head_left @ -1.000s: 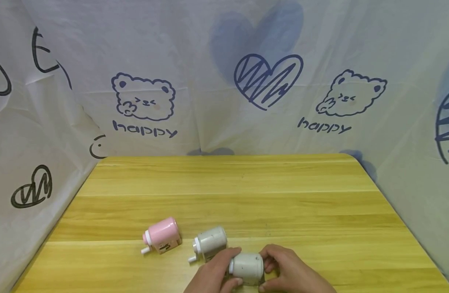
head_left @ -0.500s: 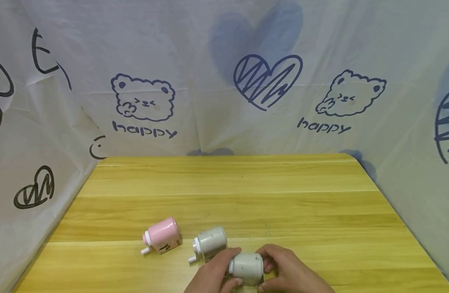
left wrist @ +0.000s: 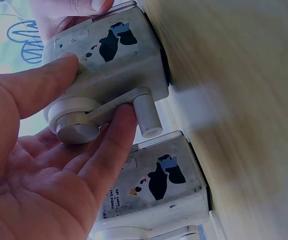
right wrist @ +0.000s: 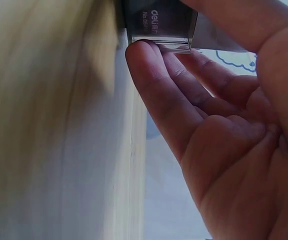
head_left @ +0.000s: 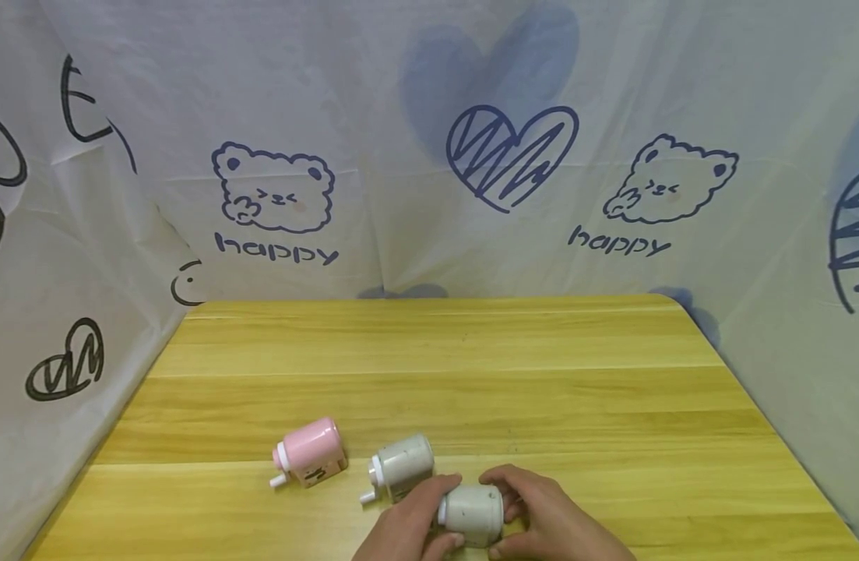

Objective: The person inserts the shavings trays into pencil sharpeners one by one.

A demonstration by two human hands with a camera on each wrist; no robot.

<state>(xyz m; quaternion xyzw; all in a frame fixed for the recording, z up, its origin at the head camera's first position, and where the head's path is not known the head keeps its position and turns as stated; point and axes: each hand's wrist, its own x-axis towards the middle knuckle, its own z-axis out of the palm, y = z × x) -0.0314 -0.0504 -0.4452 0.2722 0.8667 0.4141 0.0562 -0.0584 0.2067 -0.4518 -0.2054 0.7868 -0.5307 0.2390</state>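
A pale grey crank pencil sharpener (head_left: 473, 516) with a panda print is at the table's near side. My left hand (head_left: 408, 523) grips it at the crank end; in the left wrist view the thumb (left wrist: 59, 70) lies on the printed face and a fingertip touches the crank (left wrist: 119, 102). At the other end, my right hand (head_left: 551, 518) holds the sharpener between thumb and fingers. The right wrist view shows fingertips (right wrist: 146, 55) against the edge of its dark see-through drawer (right wrist: 159, 25). Just left stands a second grey sharpener (head_left: 404, 463), partly hidden by my left hand.
A pink crank sharpener (head_left: 313, 448) stands farther left, its white handle pointing to the near left. All rest on a wood-grain table (head_left: 471, 374). White cloth (head_left: 401, 218) with drawn bears and hearts hangs behind and along both sides.
My right hand has shifted slightly left, its fingers a little farther over the sharpener's end. The left hand and the sharpeners look unmoved.
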